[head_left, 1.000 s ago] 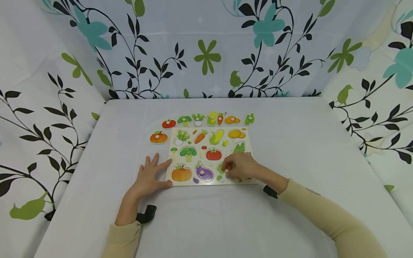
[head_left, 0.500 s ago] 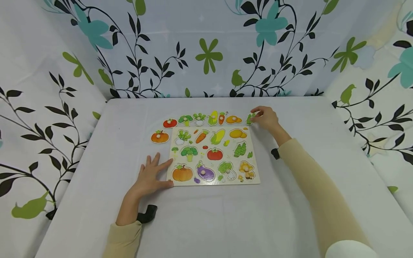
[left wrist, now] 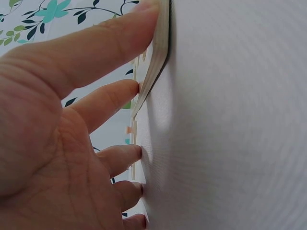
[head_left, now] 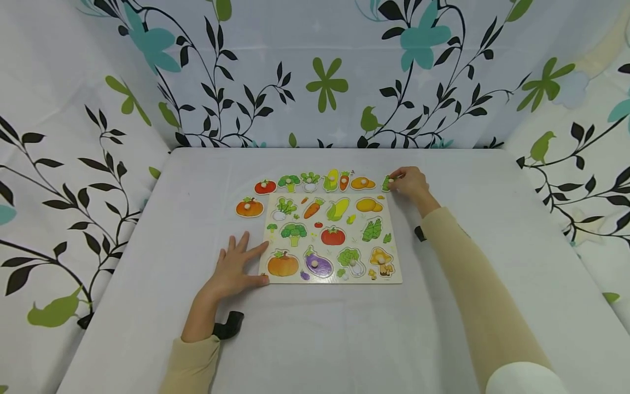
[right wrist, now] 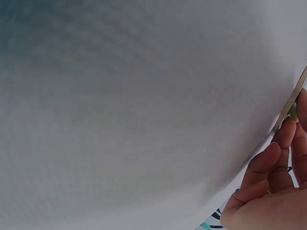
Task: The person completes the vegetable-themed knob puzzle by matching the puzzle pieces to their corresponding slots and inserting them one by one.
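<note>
A wooden vegetable puzzle board [head_left: 315, 225] lies on the white table. My left hand [head_left: 233, 268] is spread at its left side, with the thumb [left wrist: 139, 28] and index finger on the board's edge and the other fingers on the cloth. Past the board's far right corner, my right hand [head_left: 413, 183] pinches a green puzzle piece [head_left: 386, 183], partly hidden by the fingertips. In the right wrist view a bit of green [right wrist: 293, 111] shows between the fingers. An eggplant piece [head_left: 318, 265], a bok choy piece [head_left: 351, 261] and a mushroom piece [head_left: 382, 261] sit in the board's bottom row.
Along the board's far edge lie several loose pieces, among them a tomato [head_left: 265, 187], a broccoli [head_left: 289, 183], a carrot [head_left: 344, 181] and a potato [head_left: 362, 183]. A pumpkin piece [head_left: 249, 207] rests left of the board. Patterned cloth [head_left: 325, 82] hangs behind the table.
My right hand has left the board's lower right area and reached the green piece beyond the far right corner, its fingers now on it. My left hand stays at the board's left edge.
</note>
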Motion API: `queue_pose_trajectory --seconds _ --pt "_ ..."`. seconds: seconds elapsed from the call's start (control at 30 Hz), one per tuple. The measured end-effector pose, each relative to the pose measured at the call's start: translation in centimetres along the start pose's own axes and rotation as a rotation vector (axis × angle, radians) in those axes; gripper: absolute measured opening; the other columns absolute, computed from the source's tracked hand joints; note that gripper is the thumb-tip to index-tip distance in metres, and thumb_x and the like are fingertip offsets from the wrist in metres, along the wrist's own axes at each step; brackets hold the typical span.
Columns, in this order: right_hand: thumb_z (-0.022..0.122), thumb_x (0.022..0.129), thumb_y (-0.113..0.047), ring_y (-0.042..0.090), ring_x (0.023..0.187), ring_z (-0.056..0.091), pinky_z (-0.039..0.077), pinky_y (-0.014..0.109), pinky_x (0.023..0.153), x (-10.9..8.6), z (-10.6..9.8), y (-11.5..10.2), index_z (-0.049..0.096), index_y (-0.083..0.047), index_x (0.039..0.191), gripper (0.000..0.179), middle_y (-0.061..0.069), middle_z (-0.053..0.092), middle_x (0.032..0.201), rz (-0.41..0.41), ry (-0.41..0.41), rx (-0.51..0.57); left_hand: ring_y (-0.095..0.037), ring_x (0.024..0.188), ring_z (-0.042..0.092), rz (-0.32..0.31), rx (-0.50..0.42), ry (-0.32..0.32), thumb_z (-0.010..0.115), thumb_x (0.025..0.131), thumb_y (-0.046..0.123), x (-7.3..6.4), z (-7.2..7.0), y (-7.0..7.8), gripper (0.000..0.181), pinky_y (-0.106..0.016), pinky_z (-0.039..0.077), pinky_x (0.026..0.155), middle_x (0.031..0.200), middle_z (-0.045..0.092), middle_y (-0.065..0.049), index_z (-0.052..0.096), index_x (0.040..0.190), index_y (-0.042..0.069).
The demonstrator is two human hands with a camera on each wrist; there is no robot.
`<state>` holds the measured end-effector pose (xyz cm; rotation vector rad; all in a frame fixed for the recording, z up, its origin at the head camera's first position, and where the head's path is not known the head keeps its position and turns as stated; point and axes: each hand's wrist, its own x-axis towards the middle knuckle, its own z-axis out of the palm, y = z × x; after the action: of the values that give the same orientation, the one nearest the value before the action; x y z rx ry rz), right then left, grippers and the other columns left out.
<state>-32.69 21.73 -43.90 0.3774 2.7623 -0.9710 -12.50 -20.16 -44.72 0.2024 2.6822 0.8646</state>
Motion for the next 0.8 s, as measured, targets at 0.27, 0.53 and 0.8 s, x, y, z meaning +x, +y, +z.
queue_pose_trajectory --seconds 0.27,0.53,0.8 --pt "0.064 0.093 -0.022 0.03 0.104 0.051 0.027 0.057 0.106 -0.2 -0.2 -0.1 0.067 -0.006 0.113 0.025 0.015 0.063 0.112 -0.028 0.016 -0.051 -0.056 0.145 -0.009 0.006 -0.008 -0.003 0.081 0.076 0.03 0.0 0.1 0.0 0.081 -0.072 -0.004 0.112 0.16 0.008 -0.032 0.045 0.146 0.009" --pt "0.064 0.093 -0.024 0.032 0.103 0.05 0.03 0.055 0.1 -2.0 -1.4 -0.3 0.067 -0.006 0.112 0.026 0.015 0.064 0.107 -0.127 0.028 -0.036 -0.056 0.145 -0.009 0.015 -0.002 0.01 0.081 0.076 0.031 0.0 0.1 0.0 0.081 -0.072 -0.004 0.113 0.16 0.008 -0.031 0.045 0.146 0.009" --pt "0.067 0.091 -0.022 0.026 0.086 0.052 0.035 0.038 0.077 -7.8 0.1 -0.9 0.069 -0.006 0.104 0.021 0.009 0.063 0.09 -0.274 -0.057 -0.069 -0.056 0.145 -0.008 0.026 -0.008 0.016 0.081 0.075 0.031 0.0 0.1 0.1 0.081 -0.072 -0.003 0.112 0.159 0.009 -0.032 0.046 0.145 0.01"
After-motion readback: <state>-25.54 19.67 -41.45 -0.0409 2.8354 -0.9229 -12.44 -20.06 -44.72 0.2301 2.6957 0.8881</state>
